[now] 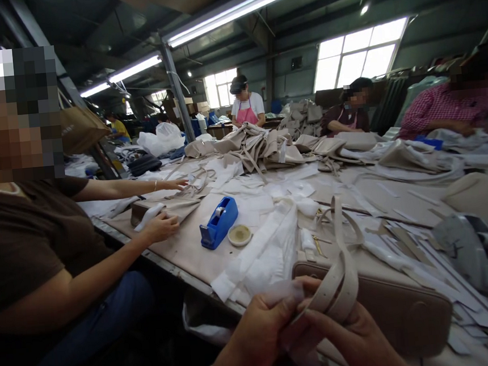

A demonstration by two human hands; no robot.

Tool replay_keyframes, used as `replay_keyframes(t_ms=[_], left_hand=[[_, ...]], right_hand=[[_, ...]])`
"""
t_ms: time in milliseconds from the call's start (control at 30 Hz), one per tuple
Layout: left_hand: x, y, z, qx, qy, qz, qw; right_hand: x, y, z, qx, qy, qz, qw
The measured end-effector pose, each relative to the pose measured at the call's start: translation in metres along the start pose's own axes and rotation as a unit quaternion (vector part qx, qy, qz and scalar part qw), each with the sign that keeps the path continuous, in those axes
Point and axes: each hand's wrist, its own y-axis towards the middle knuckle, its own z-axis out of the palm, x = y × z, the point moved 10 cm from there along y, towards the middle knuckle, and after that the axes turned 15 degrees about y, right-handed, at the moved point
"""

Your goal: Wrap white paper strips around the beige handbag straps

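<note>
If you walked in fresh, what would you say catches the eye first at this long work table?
The bright blue tape dispenser stands out on the pale table, with a small round tin just to its right. At the bottom, the left hand and right hand pinch a beige strap looping up from a beige bag. White paper wrapping lies between them.

A bag (378, 302) is lying on the counter (181, 245) at the near edge, its strap (341, 277) looping up in front of it. Left of the bag, wrapping paper (263, 255) is lying, and farther left a tape dispenser (219, 222) is sitting just beside a tape roll (240, 235). Behind them, a bag pile (258, 145) is resting mid-counter.
</note>
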Motion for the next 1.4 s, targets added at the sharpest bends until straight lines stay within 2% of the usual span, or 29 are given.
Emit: replay_keyframes(t_ms=[100, 233, 433, 567, 700, 900, 1100, 1267, 1333, 1400], left_hand=[[0.006, 0.000, -0.015, -0.023, -0.022, -0.017, 0.999], [0.005, -0.003, -0.031, -0.048, 0.050, -0.007, 0.998], [0.002, -0.010, -0.039, -0.088, 0.145, 0.005, 0.986], [-0.002, -0.011, -0.040, -0.092, 0.171, 0.007, 0.981], [-0.003, -0.011, -0.040, -0.096, 0.174, 0.004, 0.980], [-0.005, -0.013, -0.038, -0.087, 0.182, 0.005, 0.979], [-0.013, -0.014, -0.026, -0.046, 0.201, -0.011, 0.978], [-0.009, -0.014, -0.015, -0.014, 0.156, -0.008, 0.988], [-0.006, -0.015, -0.013, 0.001, 0.148, -0.013, 0.989], [-0.005, -0.015, -0.013, 0.009, 0.154, -0.020, 0.988]], right_hand=[[0.010, -0.001, -0.012, -0.032, 0.061, 0.009, 0.998], [0.040, 0.002, -0.040, -0.110, 0.061, -0.057, 0.990], [0.040, 0.008, -0.053, -0.156, 0.070, -0.012, 0.985], [0.038, 0.008, -0.046, -0.142, 0.018, 0.002, 0.990], [0.039, 0.009, -0.034, -0.114, 0.027, 0.007, 0.993], [0.044, 0.012, -0.031, -0.109, 0.001, -0.018, 0.994], [0.023, 0.015, -0.025, -0.087, -0.038, -0.009, 0.995], [-0.009, 0.011, -0.003, 0.014, -0.018, 0.045, 0.999], [-0.010, 0.017, -0.016, -0.016, 0.037, 0.058, 0.997], [-0.007, 0.024, -0.037, -0.087, 0.109, 0.062, 0.988]])
